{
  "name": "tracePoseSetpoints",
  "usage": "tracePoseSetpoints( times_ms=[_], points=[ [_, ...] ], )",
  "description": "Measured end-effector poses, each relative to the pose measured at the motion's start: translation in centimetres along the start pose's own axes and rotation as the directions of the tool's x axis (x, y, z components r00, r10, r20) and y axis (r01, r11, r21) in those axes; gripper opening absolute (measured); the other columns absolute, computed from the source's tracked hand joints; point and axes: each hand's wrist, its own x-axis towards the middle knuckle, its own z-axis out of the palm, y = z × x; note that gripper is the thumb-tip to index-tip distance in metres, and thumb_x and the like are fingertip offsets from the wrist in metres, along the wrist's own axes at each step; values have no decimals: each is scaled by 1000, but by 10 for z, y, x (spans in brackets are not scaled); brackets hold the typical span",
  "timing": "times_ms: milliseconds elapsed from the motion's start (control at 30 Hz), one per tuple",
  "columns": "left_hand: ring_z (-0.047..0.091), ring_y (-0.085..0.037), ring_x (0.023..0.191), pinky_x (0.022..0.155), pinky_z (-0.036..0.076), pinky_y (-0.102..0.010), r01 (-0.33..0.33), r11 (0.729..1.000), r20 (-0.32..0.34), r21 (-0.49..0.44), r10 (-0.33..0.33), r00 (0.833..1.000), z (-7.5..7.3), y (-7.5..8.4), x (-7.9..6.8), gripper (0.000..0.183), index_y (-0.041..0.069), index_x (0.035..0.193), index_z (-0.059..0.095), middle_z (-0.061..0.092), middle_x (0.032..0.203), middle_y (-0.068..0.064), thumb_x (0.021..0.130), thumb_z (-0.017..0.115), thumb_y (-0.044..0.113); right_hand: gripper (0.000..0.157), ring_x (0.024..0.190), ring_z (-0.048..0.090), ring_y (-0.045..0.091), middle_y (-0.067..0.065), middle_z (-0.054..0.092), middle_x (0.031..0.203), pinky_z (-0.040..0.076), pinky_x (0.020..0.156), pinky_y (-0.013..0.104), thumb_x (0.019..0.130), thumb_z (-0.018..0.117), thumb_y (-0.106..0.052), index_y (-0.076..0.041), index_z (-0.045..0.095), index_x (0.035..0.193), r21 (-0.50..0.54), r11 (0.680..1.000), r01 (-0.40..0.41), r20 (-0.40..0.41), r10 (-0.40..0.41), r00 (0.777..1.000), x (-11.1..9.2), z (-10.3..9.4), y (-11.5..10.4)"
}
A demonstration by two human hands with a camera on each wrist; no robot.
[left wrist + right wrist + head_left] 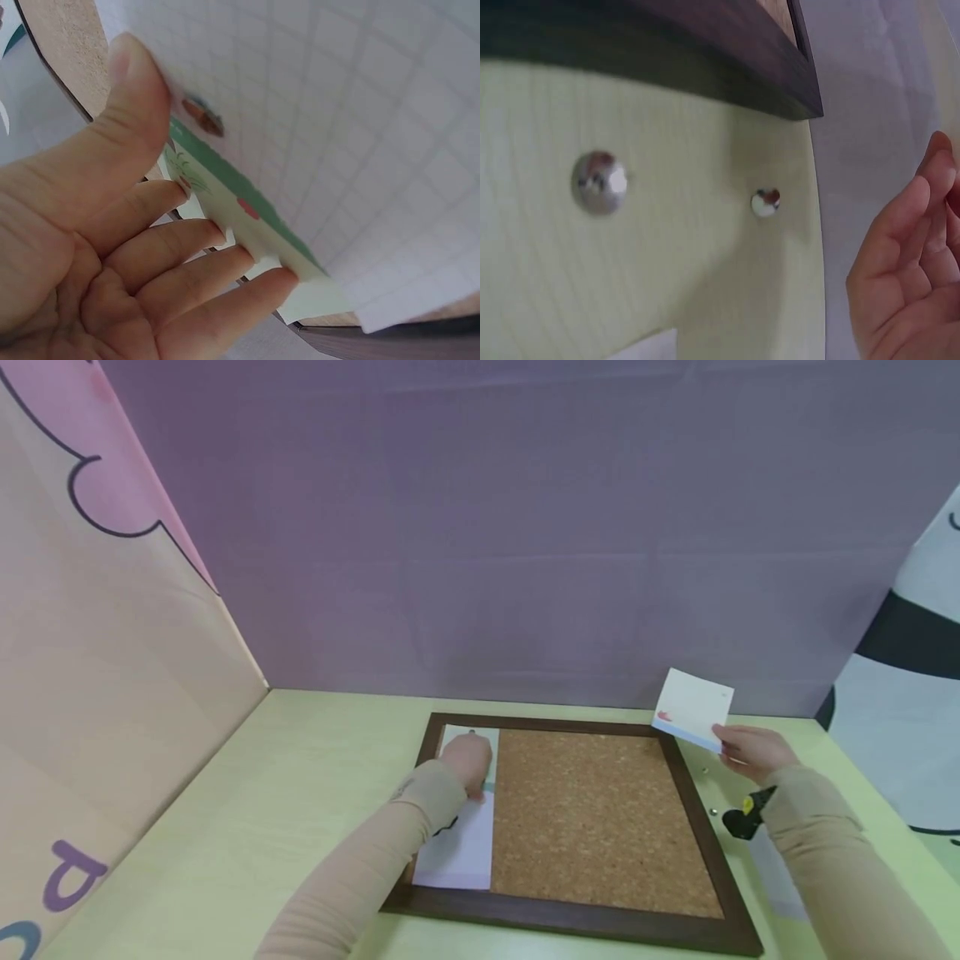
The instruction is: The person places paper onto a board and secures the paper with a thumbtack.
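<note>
My left hand [467, 760] lies over two paper sheets at the left side of a corkboard [600, 818]. The upper one is a green-edged sheet [225, 180]; the lower is a grid-lined sheet [315, 135]. In the left wrist view, the thumb lies at the grid edge beside a shiny thumbtack [202, 115], while the extended fingertips touch the green-edged sheet. Beyond the board's far right corner, my right hand [756, 750] pinches a note sheet [693, 706] by its lower right corner, holding it up. This note has a blue bottom strip and a small red print.
Two silver thumbtacks [600, 182] sit on the table right of the board's dark wooden frame [708, 827]. Another paper sheet [780, 877] lies there, partly covered by the right forearm. A grey-purple wall panel [525, 568] rises behind the table.
</note>
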Motion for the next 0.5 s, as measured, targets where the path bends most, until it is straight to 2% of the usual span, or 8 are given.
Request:
tracePoseSetpoints(
  times_ms=[500],
  points=[
    [62,-18,77,80,53,-30,-9,1000,-16,-14,9,1000,3,-2,2,31,11,67,58,62,70,0,63,88,20,23,68,53,-1,-13,55,74,50,65,16,96,54,-22,-23,63,75,-146,987,63,102,-48,994,2,31,-7]
  ],
)
